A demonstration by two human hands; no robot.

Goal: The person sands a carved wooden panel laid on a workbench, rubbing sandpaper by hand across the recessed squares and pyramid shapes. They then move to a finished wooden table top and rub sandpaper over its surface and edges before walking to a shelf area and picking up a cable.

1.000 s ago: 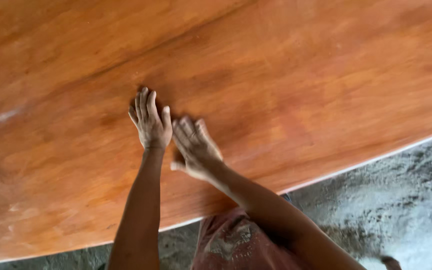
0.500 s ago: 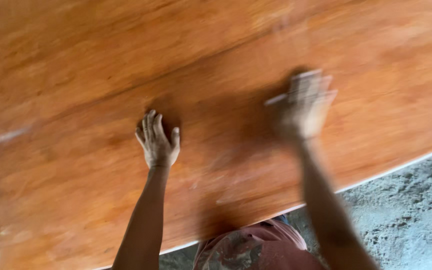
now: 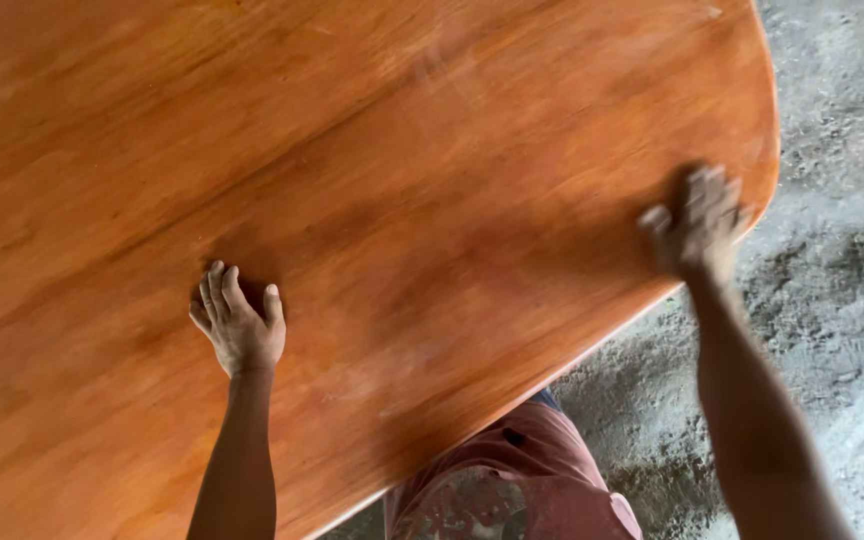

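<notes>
Though blurred, right hand [image 3: 697, 225] on tabletop [image 3: 432, 170]

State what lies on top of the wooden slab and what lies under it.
On the slab rest only the left hand, pressed flat, and the blurred right hand near its rounded end. Past its edge shows grey gritty ground; whatever supports the slab is covered.

The right hand [image 3: 697, 225], which lay just beside the left hand a second ago, has swept far out along the orange-brown wooden tabletop [image 3: 432, 180] to its rounded end, blurred by motion. The table's end and more grey gritty floor [image 3: 842, 300] have come into view.
</notes>
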